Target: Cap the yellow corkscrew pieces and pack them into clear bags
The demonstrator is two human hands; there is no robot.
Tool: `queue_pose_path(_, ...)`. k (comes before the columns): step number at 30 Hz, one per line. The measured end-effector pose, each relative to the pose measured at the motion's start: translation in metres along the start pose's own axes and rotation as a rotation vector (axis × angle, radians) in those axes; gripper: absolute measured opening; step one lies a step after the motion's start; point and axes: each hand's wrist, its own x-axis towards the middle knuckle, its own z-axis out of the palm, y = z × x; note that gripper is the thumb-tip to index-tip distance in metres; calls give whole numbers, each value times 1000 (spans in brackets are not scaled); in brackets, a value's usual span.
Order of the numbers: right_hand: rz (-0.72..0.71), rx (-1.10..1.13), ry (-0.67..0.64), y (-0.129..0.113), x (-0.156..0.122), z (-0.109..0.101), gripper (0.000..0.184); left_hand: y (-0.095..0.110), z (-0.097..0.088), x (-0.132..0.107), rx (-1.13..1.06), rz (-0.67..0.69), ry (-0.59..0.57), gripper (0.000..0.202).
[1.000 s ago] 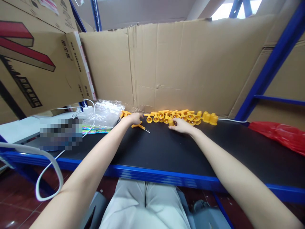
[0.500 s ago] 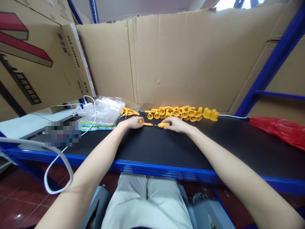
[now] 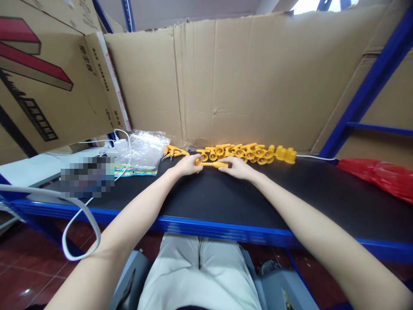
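Note:
My left hand (image 3: 187, 165) and my right hand (image 3: 235, 167) both pinch one yellow plastic corkscrew (image 3: 211, 164) that lies crosswise between them on the black shelf top (image 3: 226, 198). The left fingers hold its handle end, the right fingers hold the cap end. The two yellow parts now meet and the metal screw is hidden. Just behind my hands runs a row of several yellow caps (image 3: 251, 153). To the left of it lies a small pile of yellow handles (image 3: 172, 151).
A cardboard wall (image 3: 241, 82) closes the back. A clear plastic bag (image 3: 142, 148) and a white charger with cable (image 3: 116, 148) lie at the left. A red plastic bag (image 3: 380, 176) lies at the right. A blue rack post (image 3: 364, 94) rises at the right.
My right hand took a yellow cap from the row, brought it left to the corkscrew held in my left hand, and slid it over the metal screw until the parts met.

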Motion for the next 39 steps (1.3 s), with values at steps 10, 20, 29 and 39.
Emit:
queue_pose_path(10, 214, 584, -32, 14, 0, -7, 30, -5, 1, 0, 98, -17, 80, 28)
queue_pose_path(20, 330, 704, -163, 10, 1, -5, 28, -1, 5, 0, 155, -76, 123, 30)
queue_pose_path(29, 246, 627, -209, 10, -3, -5, 33, -1, 11, -2, 177, -67, 119, 31)
queue_pose_path(39, 266, 602, -99, 13, 5, 6, 36, -9, 20, 0, 107, -112, 135, 30)
